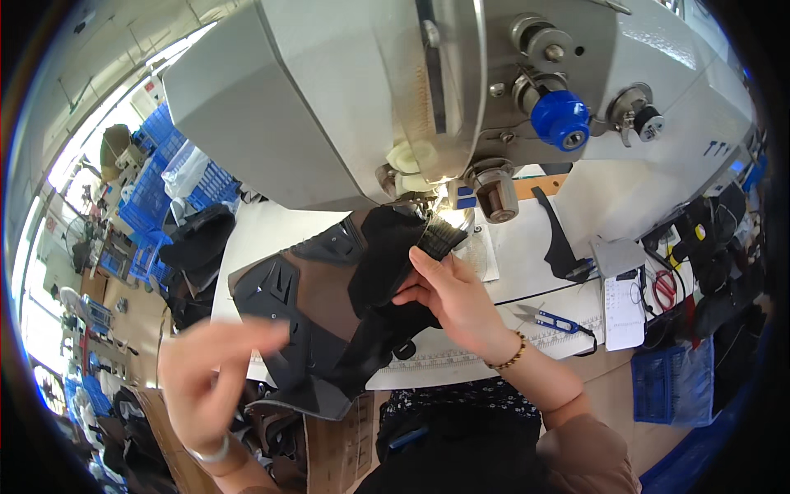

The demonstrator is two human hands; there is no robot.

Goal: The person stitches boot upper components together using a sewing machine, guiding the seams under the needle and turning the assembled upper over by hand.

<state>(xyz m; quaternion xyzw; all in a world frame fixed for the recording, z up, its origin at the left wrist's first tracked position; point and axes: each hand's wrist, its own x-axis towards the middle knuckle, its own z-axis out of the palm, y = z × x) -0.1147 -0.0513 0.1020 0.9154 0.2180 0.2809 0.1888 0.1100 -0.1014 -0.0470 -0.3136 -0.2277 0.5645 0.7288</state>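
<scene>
My right hand (451, 295) grips a black fabric piece (380, 262) just in front of the needle area of a large grey sewing machine (329, 90). The fabric joins a black and brown shoe upper panel (298, 317) that hangs over the white table's (527, 267) front edge. My left hand (212, 370) is blurred at lower left, fingers apart and holding nothing, a little left of the panel. A ring is on that hand and a bead bracelet (508, 358) on my right wrist.
Blue-handled thread snips (550, 319) lie on the table right of my right hand, with red-handled scissors (663, 288) farther right. A blue basket (673, 383) sits at lower right. Blue crates (156, 181) and dark fabric piles stand at left.
</scene>
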